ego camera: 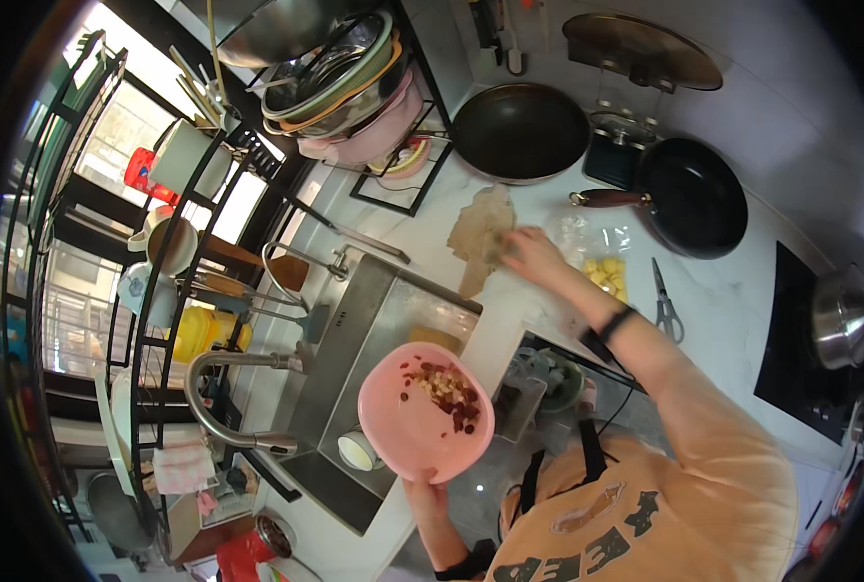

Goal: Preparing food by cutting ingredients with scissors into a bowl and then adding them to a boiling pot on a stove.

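My left hand [427,497] grips the rim of a pink plastic bowl [410,429], which hangs over the sink's near edge. Inside the bowl lie dark red pieces that look like dried fruit, with a cluster of pale yellow bits [437,383] among them. My right hand [533,254] reaches over the counter, its fingertips at a crumpled sheet of brown paper [480,218]. A small dark greenish blur shows at those fingertips; whether they hold it cannot be told. Beside the right wrist, a clear plastic bag [606,270] contains yellow chunks.
Grey-handled scissors [666,309] lie right of the bag. Two black pans [523,131] [694,200] stand behind, near a hob [795,349] with a steel kettle [843,320]. The steel sink [344,349] has a curved faucet [206,393] and a white cup [357,449]. Below the counter edge is an open drawer [523,385].
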Demonstrator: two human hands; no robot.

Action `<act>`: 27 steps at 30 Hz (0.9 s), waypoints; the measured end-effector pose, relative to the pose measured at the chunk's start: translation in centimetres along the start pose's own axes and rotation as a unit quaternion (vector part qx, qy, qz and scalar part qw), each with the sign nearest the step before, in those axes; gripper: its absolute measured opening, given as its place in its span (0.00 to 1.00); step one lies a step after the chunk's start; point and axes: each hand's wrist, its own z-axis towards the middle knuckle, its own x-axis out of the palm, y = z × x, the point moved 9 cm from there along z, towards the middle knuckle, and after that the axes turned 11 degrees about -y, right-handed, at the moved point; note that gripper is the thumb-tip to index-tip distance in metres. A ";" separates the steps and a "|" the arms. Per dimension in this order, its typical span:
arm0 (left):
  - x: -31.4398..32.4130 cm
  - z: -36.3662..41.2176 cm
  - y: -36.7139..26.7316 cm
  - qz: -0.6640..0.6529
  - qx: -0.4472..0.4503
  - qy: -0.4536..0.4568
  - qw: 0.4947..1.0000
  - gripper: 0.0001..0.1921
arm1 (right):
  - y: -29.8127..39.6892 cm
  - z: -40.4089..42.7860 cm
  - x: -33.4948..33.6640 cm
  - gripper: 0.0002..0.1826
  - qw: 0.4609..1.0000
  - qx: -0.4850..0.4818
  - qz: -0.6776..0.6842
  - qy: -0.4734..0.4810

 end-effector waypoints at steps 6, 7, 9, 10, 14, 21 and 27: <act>-5.2 -1.5 0.3 -0.005 0.013 -0.062 0.998 0.32 | -1.7 3.8 12.5 0.24 0.975 0.044 -0.210 0.054; -5.6 -1.5 0.3 -0.012 0.009 -0.055 0.998 0.31 | -2.6 2.5 13.1 0.24 0.973 0.051 -0.216 0.056; -4.5 -1.0 -0.2 -0.003 0.001 -0.043 0.999 0.31 | -4.4 0.7 12.7 0.23 0.961 0.010 -0.268 0.073; -3.7 -0.5 -0.5 0.003 0.005 -0.043 0.999 0.30 | -4.2 -1.9 12.3 0.22 0.957 0.018 -0.278 0.085; 0.4 3.2 -0.5 0.029 0.003 0.063 0.998 0.30 | 0.1 -13.2 7.1 0.27 0.995 -0.003 -0.087 0.056; 7.1 3.5 0.1 0.112 -0.021 0.238 0.965 0.32 | -3.8 -25.9 -13.5 0.16 0.635 0.573 0.517 -0.028; 12.3 -1.5 6.3 0.162 -0.061 0.290 0.941 0.32 | -5.6 -36.1 -42.2 0.25 0.590 0.405 0.560 -0.418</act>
